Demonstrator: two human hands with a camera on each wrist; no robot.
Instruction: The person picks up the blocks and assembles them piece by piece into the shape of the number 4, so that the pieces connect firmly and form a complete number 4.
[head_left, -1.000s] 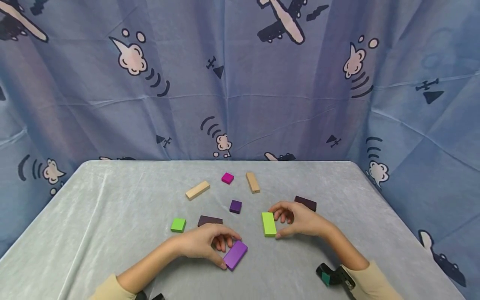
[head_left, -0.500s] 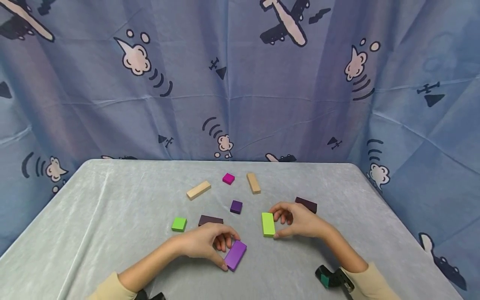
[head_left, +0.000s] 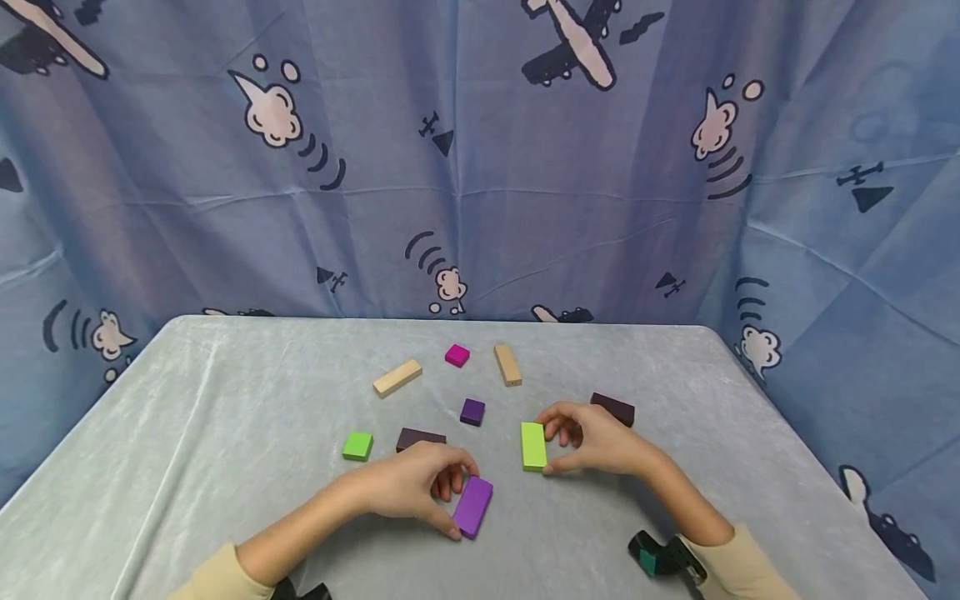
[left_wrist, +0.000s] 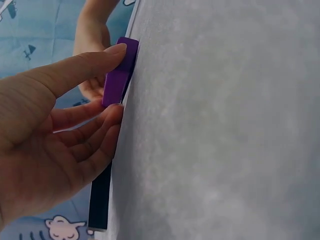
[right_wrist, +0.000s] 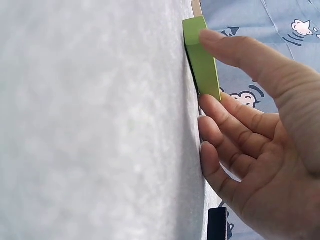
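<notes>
My left hand [head_left: 416, 482] pinches a purple rectangular block [head_left: 473, 507] by its two ends, thumb at the near end and fingertips at the far end. In the left wrist view the purple block [left_wrist: 119, 75] sits between thumb and index finger, close to the tabletop. Across from it, my right hand [head_left: 596, 439] holds a lime-green rectangular block [head_left: 533, 447] the same way, thumb near and fingers far. The right wrist view has the green block [right_wrist: 202, 60] low over the cloth; whether it touches the cloth I cannot tell. A gap separates the two blocks.
Behind the hands lie a dark purple cube [head_left: 472, 412], a magenta block [head_left: 457, 356] and two pale wooden blocks [head_left: 397, 378]. A small green block [head_left: 357, 446] and a dark brown block [head_left: 421, 438] are by the left hand. Another brown block [head_left: 612, 408] lies behind the right hand.
The purple block has turned slightly more upright in the head view. The lime-green block has shifted a little to the left with the right hand. Both grips stay the same.
</notes>
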